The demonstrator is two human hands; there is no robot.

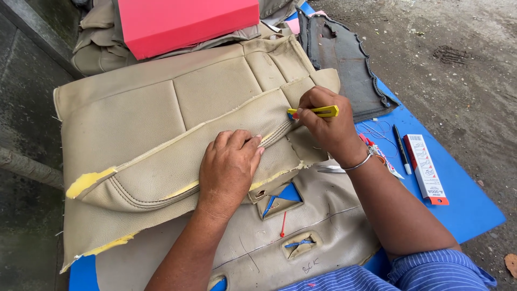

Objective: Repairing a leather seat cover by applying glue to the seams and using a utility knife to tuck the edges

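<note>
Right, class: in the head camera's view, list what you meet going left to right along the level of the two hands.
Beige seat cover → left hand → right hand holding a yellow cutter → black pen → small white and orange box → bare ground.

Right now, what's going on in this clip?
A person is working on a beige seat cover spread over a blue table. The left hand presses flat on a folded, foam-backed seam, while the right hand holds a yellow cutter at the seam's end. A pen and a small box lie to the right.
</note>
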